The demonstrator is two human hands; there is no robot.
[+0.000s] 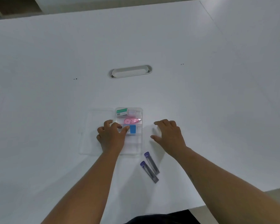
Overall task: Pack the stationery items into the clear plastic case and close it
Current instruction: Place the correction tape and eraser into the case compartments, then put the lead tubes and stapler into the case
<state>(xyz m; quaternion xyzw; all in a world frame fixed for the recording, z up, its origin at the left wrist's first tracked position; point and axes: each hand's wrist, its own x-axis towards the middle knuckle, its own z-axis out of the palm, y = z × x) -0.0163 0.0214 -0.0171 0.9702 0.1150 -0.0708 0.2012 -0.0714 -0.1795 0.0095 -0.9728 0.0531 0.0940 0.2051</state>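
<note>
The clear plastic case (140, 143) lies open on the white table, its lid (90, 135) folded flat to the left. Inside sit a green-and-white staple box (122, 112) at the far end, a pink correction tape (132, 121) below it, and a blue eraser (132, 128) in the middle. My left hand (111, 137) rests over the case's left side, its thumb touching the blue eraser. My right hand (169, 135) hovers just right of the case, fingers spread, holding nothing. Two purple lead tubes (149, 167) lie on the table near the case's front right corner.
A white oval cable slot (130, 71) is set into the table farther back. The table's front edge (217, 204) runs close to my body at the lower right. Small dark dots (75, 79) mark the surface at left and right.
</note>
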